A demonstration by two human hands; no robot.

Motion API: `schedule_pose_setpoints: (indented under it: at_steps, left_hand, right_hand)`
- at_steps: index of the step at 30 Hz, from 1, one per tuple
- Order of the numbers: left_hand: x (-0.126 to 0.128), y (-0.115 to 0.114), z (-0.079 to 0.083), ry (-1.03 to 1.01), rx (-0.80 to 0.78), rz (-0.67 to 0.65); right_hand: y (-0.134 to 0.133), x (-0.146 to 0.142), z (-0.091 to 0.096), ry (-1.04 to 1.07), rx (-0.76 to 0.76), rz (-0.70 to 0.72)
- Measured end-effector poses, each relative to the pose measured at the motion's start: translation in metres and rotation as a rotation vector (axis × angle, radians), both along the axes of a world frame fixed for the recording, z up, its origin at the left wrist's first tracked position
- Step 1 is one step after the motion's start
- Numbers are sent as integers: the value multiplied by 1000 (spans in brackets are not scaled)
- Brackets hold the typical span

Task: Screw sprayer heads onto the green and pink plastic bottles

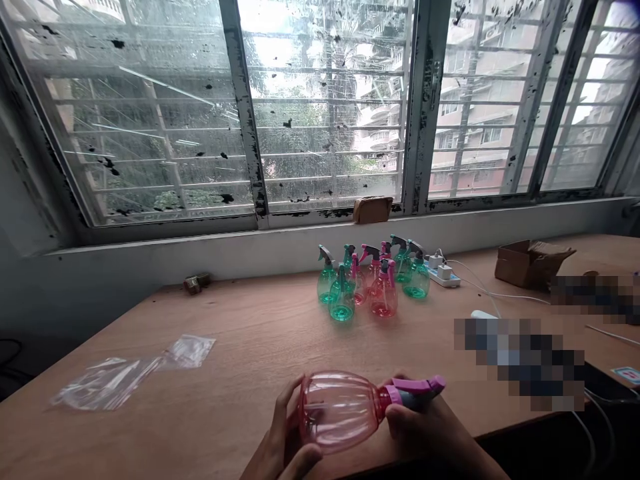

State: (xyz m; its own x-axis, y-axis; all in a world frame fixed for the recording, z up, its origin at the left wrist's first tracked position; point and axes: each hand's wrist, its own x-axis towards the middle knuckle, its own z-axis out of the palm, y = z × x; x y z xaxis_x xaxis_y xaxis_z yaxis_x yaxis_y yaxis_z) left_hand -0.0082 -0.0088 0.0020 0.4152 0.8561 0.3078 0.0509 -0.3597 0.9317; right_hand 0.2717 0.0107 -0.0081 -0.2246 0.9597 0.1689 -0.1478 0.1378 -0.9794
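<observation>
A clear pink spray bottle (pixel 340 408) lies sideways in the air above the front edge of the table, its base to the left and its pink and grey trigger head to the right. My left hand (pixel 283 433) is wrapped round the base end, thumb below and fingers behind. At the neck, my right hand (pixel 425 423) grips just under the trigger head, its thumb near the collar. Part of the right fingers is hidden behind the bottle. Further back stands a group of several upright spray bottles, some green (pixel 341 303) and some pink (pixel 383 297).
Crumpled clear plastic bags (pixel 110 383) lie on the wooden table (pixel 240 373) at left. A small brown object (pixel 197 283) sits at the back left. Behind the bottles are a power strip (pixel 444 277) with cables and an open cardboard box (pixel 523 263). Windows rise behind; two patches at right are blurred.
</observation>
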Motion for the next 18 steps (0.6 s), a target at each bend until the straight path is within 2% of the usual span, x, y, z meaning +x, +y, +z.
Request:
schedule_pose_setpoints:
  at_steps: [4, 7, 11, 15, 18]
  left_hand:
    - [5, -2, 5, -49, 23, 18]
    - [6, -1, 8, 11, 0, -4]
    - [4, 1, 3, -25, 22, 50]
    - [1, 3, -4, -77, 17, -19]
    - [0, 3, -4, -74, -31, -11]
  right_hand:
    - [3, 0, -3, 27, 2, 1]
    - [4, 1, -6, 16, -6, -7]
    - [4, 2, -7, 4, -13, -22]
    - [3, 1, -6, 4, 6, -24]
    - [3, 0, -6, -20, 23, -35]
